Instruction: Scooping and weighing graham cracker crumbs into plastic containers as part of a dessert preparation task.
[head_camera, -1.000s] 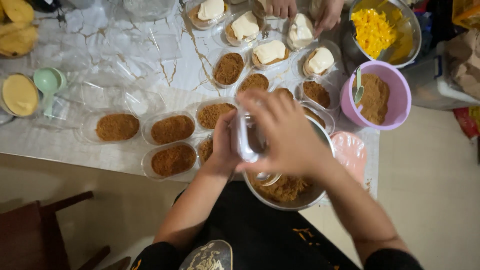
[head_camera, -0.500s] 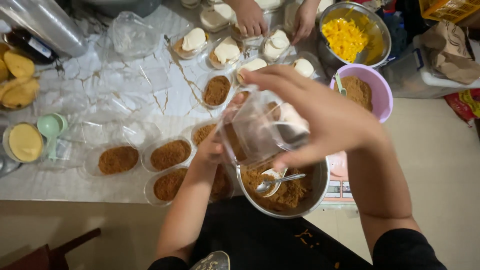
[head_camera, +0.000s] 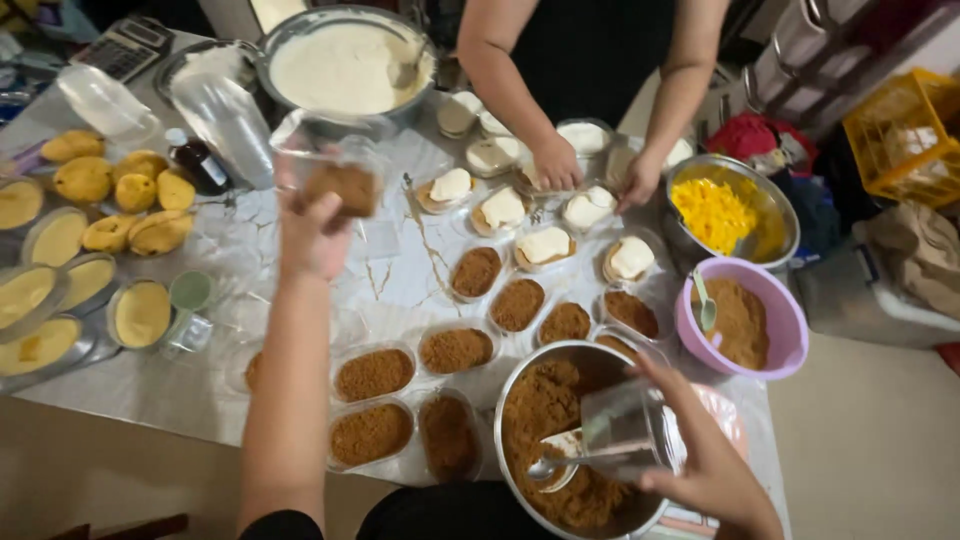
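Fingers (head_camera: 318, 222) of left hand (head_camera: 312, 240) pinched on crumb-filled cup (head_camera: 340, 180), raised beyond filled cups (head_camera: 375, 373): could tip, spilling crumbs. Right hand (head_camera: 705, 460) wrapped around empty clear cup (head_camera: 620, 425) over steel bowl (head_camera: 520, 380), beside spoon (head_camera: 560, 462): slippery plastic, could drop.

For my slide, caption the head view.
Left hand lifts a crumb-filled cup; right hand holds an empty cup over the crumb bowl.

The clear plastic cup (head_camera: 345, 170) in the left hand (head_camera: 312, 235) looks thin and glossy, its brown filling coarse and matt. The right hand (head_camera: 705, 455) grips another see-through plastic cup (head_camera: 620, 425) over a shiny metal bowl (head_camera: 520, 375) of rough crumbs. The table (head_camera: 400, 280) is covered with glossy, marble-patterned sheeting.
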